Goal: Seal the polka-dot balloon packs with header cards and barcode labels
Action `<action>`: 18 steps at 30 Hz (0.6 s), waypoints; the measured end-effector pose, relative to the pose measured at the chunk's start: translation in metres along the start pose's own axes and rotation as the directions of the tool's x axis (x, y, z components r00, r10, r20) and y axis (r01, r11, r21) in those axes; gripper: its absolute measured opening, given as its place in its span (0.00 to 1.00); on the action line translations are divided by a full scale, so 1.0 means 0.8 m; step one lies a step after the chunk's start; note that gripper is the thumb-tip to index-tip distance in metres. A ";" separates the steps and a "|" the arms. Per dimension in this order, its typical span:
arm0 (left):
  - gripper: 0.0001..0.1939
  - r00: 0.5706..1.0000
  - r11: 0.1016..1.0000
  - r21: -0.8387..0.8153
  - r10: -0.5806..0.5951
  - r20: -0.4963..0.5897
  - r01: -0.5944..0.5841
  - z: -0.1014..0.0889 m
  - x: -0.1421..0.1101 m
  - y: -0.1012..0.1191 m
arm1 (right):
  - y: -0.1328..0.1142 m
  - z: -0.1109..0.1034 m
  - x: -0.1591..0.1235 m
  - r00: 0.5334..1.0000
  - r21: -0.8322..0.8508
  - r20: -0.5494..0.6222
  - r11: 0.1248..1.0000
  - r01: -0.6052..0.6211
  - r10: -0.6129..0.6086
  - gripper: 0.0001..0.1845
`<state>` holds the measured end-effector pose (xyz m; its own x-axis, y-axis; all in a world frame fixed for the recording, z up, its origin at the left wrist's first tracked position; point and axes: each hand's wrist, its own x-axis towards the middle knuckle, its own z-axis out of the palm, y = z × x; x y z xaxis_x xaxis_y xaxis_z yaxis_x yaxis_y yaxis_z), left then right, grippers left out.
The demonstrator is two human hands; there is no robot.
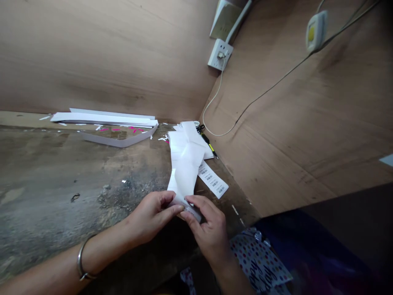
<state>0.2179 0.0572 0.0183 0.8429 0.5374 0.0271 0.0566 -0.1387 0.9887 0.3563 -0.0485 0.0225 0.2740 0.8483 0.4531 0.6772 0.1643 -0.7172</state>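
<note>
A long white label strip trails back over the worn table from my fingers. My left hand pinches the strip's near end between thumb and fingers, and a metal bangle circles that wrist. Close beside it, my right hand grips the same end, which bends over at the fingertips. Dark print shows faintly on the bent part. To the right of the strip lies a shorter piece of printed barcode labels. A black and yellow pen and dark scissor handles sit behind, partly covered by paper.
White paper strips lie along the back wall, one curling forward, with pink and white scraps around them. A cable runs from a wall socket to a switch. Below the table's right edge is a polka-dot printed bag.
</note>
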 end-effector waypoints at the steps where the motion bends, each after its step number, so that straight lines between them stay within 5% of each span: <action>1: 0.14 1.000 1.000 -0.023 -0.013 0.003 0.013 0.000 0.000 0.000 | 0.000 -0.001 0.000 1.000 0.003 0.009 1.000 0.003 -0.003 0.11; 10: 0.15 0.997 0.999 -0.039 -0.001 0.075 0.004 -0.009 -0.002 0.006 | -0.001 -0.007 0.002 0.993 -0.013 0.121 1.000 -0.009 0.011 0.09; 14: 0.13 0.992 1.000 -0.017 0.017 0.122 -0.015 -0.011 -0.003 0.008 | 0.002 -0.008 0.002 0.997 -0.043 0.080 0.999 -0.017 0.020 0.14; 18: 0.13 0.995 0.998 0.058 0.010 0.101 -0.016 -0.009 -0.003 0.005 | 0.001 -0.004 0.000 0.997 0.036 0.062 0.999 -0.037 0.034 0.08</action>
<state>0.2127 0.0612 0.0230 0.8930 0.4495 0.0221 0.0740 -0.1951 0.9780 0.3591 -0.0498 0.0234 0.2539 0.8832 0.3943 0.6417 0.1512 -0.7519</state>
